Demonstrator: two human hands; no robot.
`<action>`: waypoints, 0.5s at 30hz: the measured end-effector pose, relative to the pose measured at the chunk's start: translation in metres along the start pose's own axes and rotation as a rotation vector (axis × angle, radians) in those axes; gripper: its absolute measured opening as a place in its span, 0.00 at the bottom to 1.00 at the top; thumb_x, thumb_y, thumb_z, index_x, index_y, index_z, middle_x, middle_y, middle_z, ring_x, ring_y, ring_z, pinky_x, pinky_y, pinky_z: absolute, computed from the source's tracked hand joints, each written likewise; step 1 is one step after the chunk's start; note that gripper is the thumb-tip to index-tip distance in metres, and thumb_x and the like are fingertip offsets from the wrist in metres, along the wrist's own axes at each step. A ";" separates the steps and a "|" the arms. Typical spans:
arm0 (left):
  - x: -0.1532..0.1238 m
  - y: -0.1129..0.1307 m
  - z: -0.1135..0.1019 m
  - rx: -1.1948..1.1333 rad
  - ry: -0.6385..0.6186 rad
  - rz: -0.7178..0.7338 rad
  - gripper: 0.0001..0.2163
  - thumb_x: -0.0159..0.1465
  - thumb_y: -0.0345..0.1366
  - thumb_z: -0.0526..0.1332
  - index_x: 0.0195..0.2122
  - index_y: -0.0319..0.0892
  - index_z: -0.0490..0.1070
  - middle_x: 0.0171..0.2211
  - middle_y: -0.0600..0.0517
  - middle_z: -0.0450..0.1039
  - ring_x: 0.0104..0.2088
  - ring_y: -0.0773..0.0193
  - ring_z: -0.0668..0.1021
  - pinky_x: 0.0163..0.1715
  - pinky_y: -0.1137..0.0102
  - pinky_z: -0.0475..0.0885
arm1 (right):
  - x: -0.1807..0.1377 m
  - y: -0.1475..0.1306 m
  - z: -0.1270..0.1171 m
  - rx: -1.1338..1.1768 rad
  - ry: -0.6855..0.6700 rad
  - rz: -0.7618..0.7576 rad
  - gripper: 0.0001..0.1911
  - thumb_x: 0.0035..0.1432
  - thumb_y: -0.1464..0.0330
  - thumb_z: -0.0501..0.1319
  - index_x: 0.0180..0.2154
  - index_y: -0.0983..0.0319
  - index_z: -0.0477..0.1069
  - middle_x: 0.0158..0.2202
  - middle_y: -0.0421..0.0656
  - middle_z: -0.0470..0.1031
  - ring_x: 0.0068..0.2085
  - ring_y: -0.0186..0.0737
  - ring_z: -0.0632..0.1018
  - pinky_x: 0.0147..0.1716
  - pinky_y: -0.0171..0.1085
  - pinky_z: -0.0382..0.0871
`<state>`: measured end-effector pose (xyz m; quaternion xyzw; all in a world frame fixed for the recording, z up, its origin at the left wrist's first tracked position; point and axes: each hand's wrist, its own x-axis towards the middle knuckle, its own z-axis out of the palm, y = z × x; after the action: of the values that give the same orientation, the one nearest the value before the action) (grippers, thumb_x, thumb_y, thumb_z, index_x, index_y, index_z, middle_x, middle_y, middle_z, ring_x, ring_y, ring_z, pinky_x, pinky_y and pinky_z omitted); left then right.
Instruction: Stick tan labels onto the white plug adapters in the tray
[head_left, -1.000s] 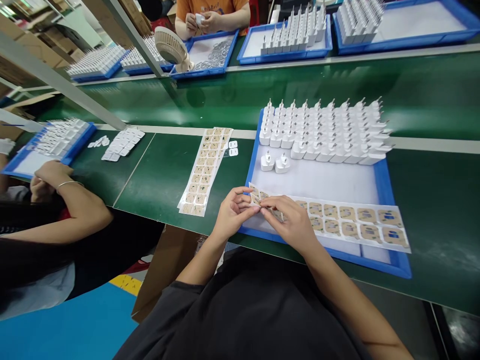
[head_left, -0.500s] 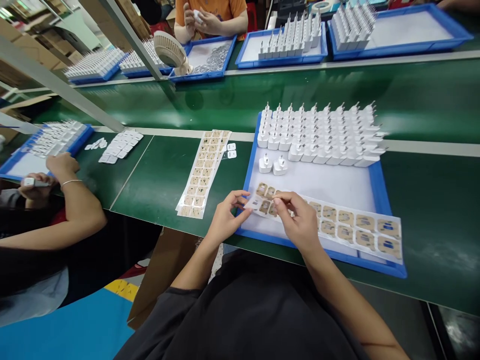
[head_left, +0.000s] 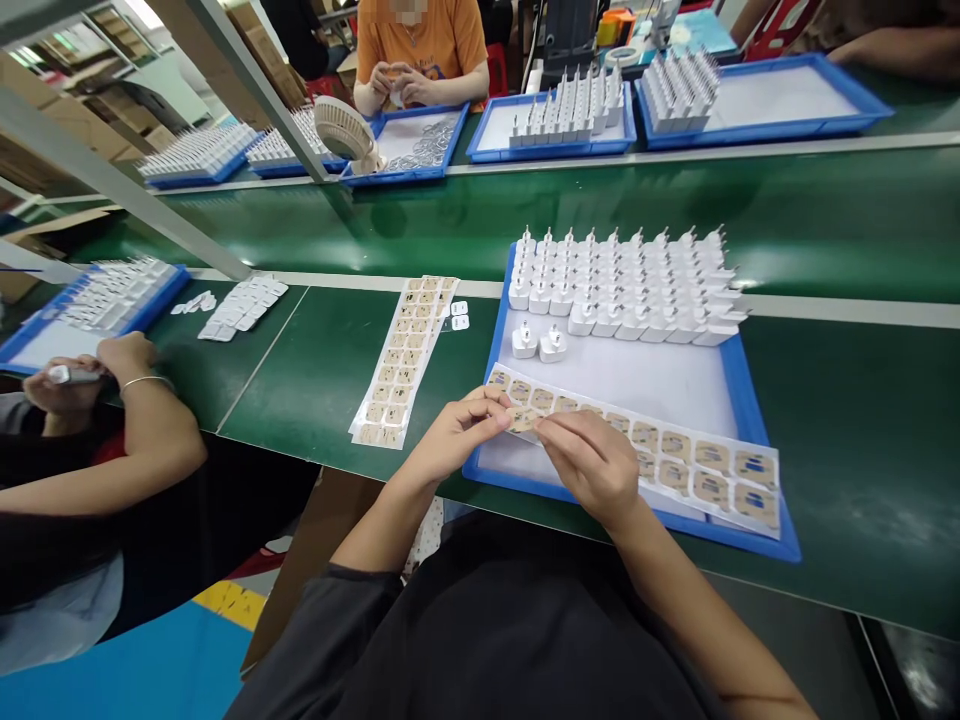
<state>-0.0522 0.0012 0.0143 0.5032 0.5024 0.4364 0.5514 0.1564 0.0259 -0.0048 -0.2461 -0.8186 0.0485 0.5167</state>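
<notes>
A sheet of tan, square die-cut stickers on white backing [head_left: 709, 470] lies slantwise across the front of the blue-rimmed tray [head_left: 756, 405]. Over its left part, one tan sticker [head_left: 523, 418] is pinched between the fingertips of my left hand [head_left: 461, 435] and my right hand [head_left: 596, 460]. Both hands are closed, left on one edge and right on the other. Two white plug adapters [head_left: 553, 345] stand apart in the tray, pins up. Behind them are tight rows of the same white plugs [head_left: 630, 285]. My fingers hide part of the sheet.
More sticker sheets [head_left: 394, 375] lie left of the tray, beside small white pieces [head_left: 460, 315]. Farther left are white covers [head_left: 244, 305] and a co-worker's arm [head_left: 165, 430]. Across the green bench stand trays of plugs [head_left: 574, 115] and a small fan [head_left: 346, 130].
My fingertips have come together, now with a single sticker between them. The sheet's left end, lifted in my fingers before, now lies lower on the tray. The camera view has shifted slightly.
</notes>
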 end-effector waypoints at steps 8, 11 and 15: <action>0.002 -0.012 0.004 0.041 0.162 0.133 0.14 0.62 0.51 0.72 0.31 0.44 0.83 0.44 0.45 0.76 0.49 0.53 0.77 0.50 0.61 0.73 | -0.001 -0.004 0.000 0.370 -0.019 0.583 0.06 0.67 0.67 0.66 0.46 0.57 0.77 0.39 0.44 0.83 0.33 0.38 0.81 0.33 0.38 0.79; 0.002 -0.015 0.008 0.111 0.161 0.179 0.13 0.63 0.49 0.71 0.32 0.45 0.84 0.44 0.45 0.77 0.50 0.52 0.78 0.47 0.61 0.74 | -0.001 -0.003 0.001 0.449 -0.042 0.709 0.04 0.65 0.64 0.67 0.39 0.58 0.77 0.33 0.41 0.81 0.32 0.38 0.80 0.33 0.37 0.77; 0.002 -0.017 0.013 0.280 0.162 0.258 0.09 0.66 0.45 0.68 0.38 0.48 0.85 0.47 0.45 0.78 0.52 0.51 0.78 0.52 0.57 0.74 | -0.001 -0.003 -0.001 0.450 -0.039 0.752 0.06 0.67 0.66 0.64 0.35 0.58 0.76 0.32 0.41 0.80 0.31 0.38 0.79 0.33 0.38 0.75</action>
<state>-0.0396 -0.0005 -0.0025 0.5983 0.5321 0.4683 0.3735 0.1565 0.0227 -0.0041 -0.4074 -0.6506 0.4149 0.4885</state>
